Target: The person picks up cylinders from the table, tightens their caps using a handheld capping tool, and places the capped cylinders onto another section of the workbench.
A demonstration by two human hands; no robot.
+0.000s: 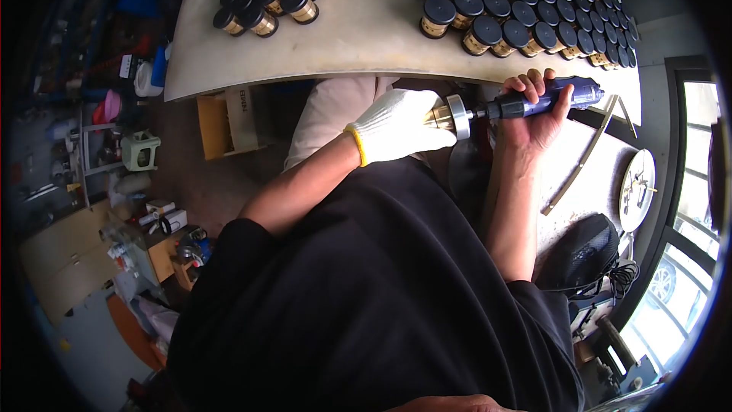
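My left hand (398, 123), in a white knit glove with a yellow cuff, is closed around a brass-coloured cylinder (438, 117). A silver metal cap (459, 117) sits at the cylinder's right end. My bare right hand (537, 116) grips a dark blue handheld power tool (583, 93), its fingers wrapped round the body. The tool's narrow tip points left and meets the silver cap at its middle. Both hands are held just off the table's front edge, above my lap.
On the pale table (358, 30) stand many brass cylinders with black lids (482, 34), with a smaller group (259, 19) at the left. A cardboard box (229, 122) lies beneath. To the right are a black mesh bag (583, 255), a round white dial (637, 189) and a window.
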